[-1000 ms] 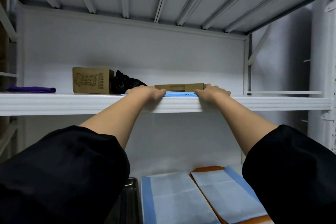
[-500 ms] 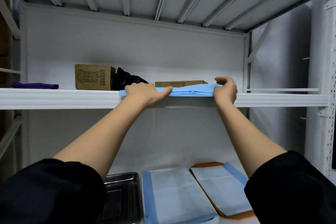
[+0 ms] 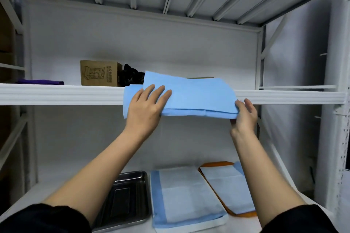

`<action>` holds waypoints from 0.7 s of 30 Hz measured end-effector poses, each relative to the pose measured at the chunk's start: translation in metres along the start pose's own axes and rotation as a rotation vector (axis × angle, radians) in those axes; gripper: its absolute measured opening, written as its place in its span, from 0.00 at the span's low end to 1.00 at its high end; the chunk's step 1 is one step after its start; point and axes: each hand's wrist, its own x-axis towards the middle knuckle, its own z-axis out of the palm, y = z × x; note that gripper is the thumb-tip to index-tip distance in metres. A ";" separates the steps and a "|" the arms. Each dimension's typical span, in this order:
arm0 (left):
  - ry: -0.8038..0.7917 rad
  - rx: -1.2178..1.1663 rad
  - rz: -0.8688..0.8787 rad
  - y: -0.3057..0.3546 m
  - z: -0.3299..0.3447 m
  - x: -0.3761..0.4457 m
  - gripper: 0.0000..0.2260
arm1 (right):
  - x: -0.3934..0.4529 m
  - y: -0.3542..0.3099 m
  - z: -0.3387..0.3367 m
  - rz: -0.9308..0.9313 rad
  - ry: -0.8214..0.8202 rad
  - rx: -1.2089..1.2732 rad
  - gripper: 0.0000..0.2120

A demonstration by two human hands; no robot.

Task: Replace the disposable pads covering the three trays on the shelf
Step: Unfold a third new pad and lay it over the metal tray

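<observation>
A stack of folded blue disposable pads [image 3: 197, 96] hangs off the front edge of the upper shelf [image 3: 56, 93]. My left hand [image 3: 146, 106] lies flat on top of its left end with fingers spread. My right hand [image 3: 244, 117] grips its lower right corner from beneath. On the lower shelf stand three trays: a bare steel tray [image 3: 126, 196] at the left, a white tray [image 3: 191, 228] in the middle under a blue-edged pad [image 3: 185, 195], and an orange tray [image 3: 214, 163] at the right under another pad [image 3: 229, 187].
On the upper shelf sit a brown cardboard box [image 3: 100, 73], a black crumpled thing [image 3: 132, 76] beside it, a flat brown box [image 3: 200, 77] behind the pads, and a purple cloth [image 3: 41, 82] at the far left. White shelf uprights [image 3: 339, 100] rise at the right.
Both hands have drawn the stack of blue pads forward off the upper shelf and a little downward. The right hand shifted from the top edge to the stack's lower right corner.
</observation>
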 end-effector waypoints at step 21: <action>-0.143 -0.046 -0.067 0.019 0.025 -0.153 0.41 | -0.017 0.063 -0.070 0.103 -0.473 -0.618 0.06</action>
